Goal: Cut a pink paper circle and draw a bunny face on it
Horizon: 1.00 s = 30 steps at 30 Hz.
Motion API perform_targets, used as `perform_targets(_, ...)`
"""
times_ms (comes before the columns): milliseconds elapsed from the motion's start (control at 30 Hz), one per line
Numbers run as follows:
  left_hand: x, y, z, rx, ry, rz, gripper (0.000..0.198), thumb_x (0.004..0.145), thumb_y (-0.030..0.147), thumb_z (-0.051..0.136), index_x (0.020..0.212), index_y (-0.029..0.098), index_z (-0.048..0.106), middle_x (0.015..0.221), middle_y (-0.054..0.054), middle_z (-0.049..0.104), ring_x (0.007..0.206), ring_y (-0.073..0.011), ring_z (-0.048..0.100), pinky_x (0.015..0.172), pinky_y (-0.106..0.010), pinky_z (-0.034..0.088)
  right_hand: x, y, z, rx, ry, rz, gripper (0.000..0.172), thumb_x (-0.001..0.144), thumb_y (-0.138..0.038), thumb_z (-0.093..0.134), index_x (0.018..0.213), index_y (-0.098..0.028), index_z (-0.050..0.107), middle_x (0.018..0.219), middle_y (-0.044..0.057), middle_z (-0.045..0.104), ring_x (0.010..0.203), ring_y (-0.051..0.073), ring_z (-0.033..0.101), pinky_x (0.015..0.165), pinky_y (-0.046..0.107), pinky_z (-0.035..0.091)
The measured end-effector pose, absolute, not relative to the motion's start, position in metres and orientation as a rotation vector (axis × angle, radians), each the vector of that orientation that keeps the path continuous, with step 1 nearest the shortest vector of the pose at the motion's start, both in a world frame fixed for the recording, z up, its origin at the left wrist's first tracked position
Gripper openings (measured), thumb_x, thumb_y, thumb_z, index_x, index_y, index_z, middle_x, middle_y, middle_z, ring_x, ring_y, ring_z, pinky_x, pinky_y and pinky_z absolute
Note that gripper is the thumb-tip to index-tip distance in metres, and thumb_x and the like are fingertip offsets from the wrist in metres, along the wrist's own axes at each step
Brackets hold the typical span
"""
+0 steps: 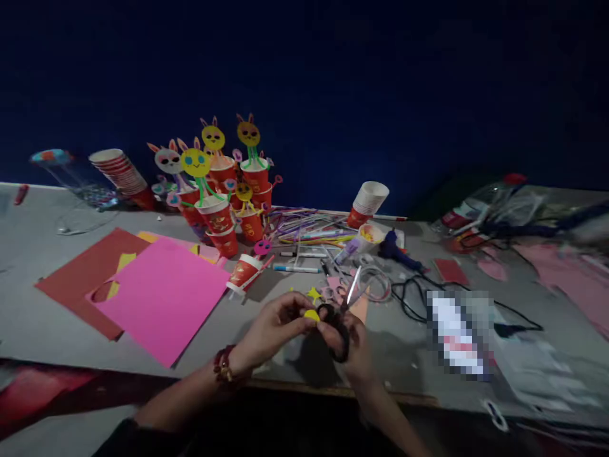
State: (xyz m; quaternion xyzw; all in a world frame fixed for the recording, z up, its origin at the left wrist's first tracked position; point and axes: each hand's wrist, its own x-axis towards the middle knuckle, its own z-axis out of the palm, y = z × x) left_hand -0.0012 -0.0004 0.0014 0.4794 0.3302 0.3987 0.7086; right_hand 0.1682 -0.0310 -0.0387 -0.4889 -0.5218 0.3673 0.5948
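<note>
Closest in, over the near edge of the table, the left hand, with a bead bracelet at its wrist, pinches a small yellow piece between its fingertips. The right hand is closed through the black handles of the scissors, whose blades point up and away, just beside the piece. To the left lies a pink sheet over red paper. Behind it, a red cup lies on its side. Farther back stand red cups topped with paper animal faces.
</note>
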Motion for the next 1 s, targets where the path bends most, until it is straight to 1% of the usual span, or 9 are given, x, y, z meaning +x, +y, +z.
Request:
perform_targets(100, -0.004, -0.001, 0.005, 1.091, 0.744, 0.861, 0.025, 0.083, 0.037, 0.073, 0.086, 0.015, 0.060, 0.078, 0.000, 0.060, 0.072, -0.0124, 0.055, 0.068, -0.024, 0.043, 0.163, -0.032, -0.038, -1.119, -1.143, 0.949, 0.020, 0.075, -0.036, 0.077, 0.079, -0.020, 0.065, 0.077, 0.004, 0.072, 0.066, 0.019, 0.069, 0.061, 0.028, 0.057)
perform_targets(233, -0.005, -0.002, 0.006, 1.153, 0.753, 0.821, 0.027, 0.086, 0.039, 0.069, 0.080, 0.015, 0.057, 0.074, 0.000, 0.057, 0.072, -0.0135, 0.053, 0.068, -0.025, 0.040, 0.163, -0.029, -0.027, -1.173, -1.175, 1.151, 0.023, 0.074, -0.038, 0.077, 0.071, -0.019, 0.063, 0.065, 0.000, 0.064, 0.058, 0.016, 0.061, 0.057, 0.026, 0.052)
perform_targets(333, -0.004, -0.001, 0.006, 1.152, 0.769, 0.893, 0.023, 0.086, 0.034, 0.068, 0.080, 0.016, 0.056, 0.080, -0.001, 0.057, 0.078, -0.0138, 0.051, 0.072, -0.025, 0.039, 0.166, -0.031, -0.021, -1.242, -1.194, 1.177, 0.027, 0.074, -0.042, 0.076, 0.070, -0.020, 0.060, 0.061, -0.001, 0.059, 0.055, 0.015, 0.055, 0.054, 0.025, 0.047)
perform_targets(433, -0.002, -0.001, 0.006, 1.097, 0.750, 0.993, 0.019, 0.086, 0.028, 0.067, 0.079, 0.017, 0.054, 0.091, -0.003, 0.059, 0.087, -0.0151, 0.052, 0.078, -0.026, 0.041, 0.169, -0.037, -0.022, -1.334, -1.256, 1.247, 0.033, 0.072, -0.047, 0.075, 0.068, -0.020, 0.057, 0.059, -0.002, 0.056, 0.054, 0.014, 0.052, 0.051, 0.025, 0.044)
perform_targets(500, 0.000, 0.000, 0.007, 1.062, 0.739, 1.040, 0.019, 0.086, 0.026, 0.067, 0.078, 0.017, 0.053, 0.094, -0.004, 0.060, 0.090, -0.0161, 0.054, 0.080, -0.027, 0.042, 0.170, -0.043, -0.025, -1.364, -1.334, 1.356, 0.036, 0.073, -0.051, 0.073, 0.066, -0.020, 0.056, 0.057, -0.003, 0.054, 0.054, 0.014, 0.051, 0.051, 0.024, 0.042)
perform_targets(633, 0.004, -0.001, 0.007, 1.010, 0.758, 1.068, 0.020, 0.085, 0.026, 0.068, 0.077, 0.017, 0.053, 0.093, -0.004, 0.059, 0.082, -0.0146, 0.054, 0.076, -0.027, 0.044, 0.169, -0.050, -0.030, -1.349, -1.370, 1.527, 0.041, 0.075, -0.058, 0.069, 0.068, -0.019, 0.056, 0.056, -0.003, 0.054, 0.052, 0.013, 0.052, 0.051, 0.024, 0.041)
perform_targets(767, 0.006, -0.001, 0.007, 1.001, 0.738, 1.074, 0.020, 0.086, 0.027, 0.067, 0.076, 0.017, 0.053, 0.082, -0.001, 0.058, 0.078, -0.0143, 0.054, 0.075, -0.027, 0.044, 0.169, -0.051, -0.031, -1.365, -1.350, 1.536, 0.043, 0.073, -0.059, 0.071, 0.067, -0.020, 0.053, 0.054, -0.004, 0.054, 0.049, 0.013, 0.052, 0.049, 0.023, 0.039)
perform_targets(1000, 0.005, -0.001, 0.006, 1.026, 0.746, 1.072, 0.020, 0.086, 0.028, 0.067, 0.076, 0.017, 0.053, 0.083, -0.002, 0.058, 0.079, -0.0152, 0.054, 0.075, -0.028, 0.043, 0.169, -0.048, -0.024, -1.406, -1.347, 1.574, 0.049, 0.068, -0.066, 0.069, 0.065, -0.021, 0.051, 0.053, -0.004, 0.051, 0.048, 0.012, 0.050, 0.049, 0.024, 0.038)
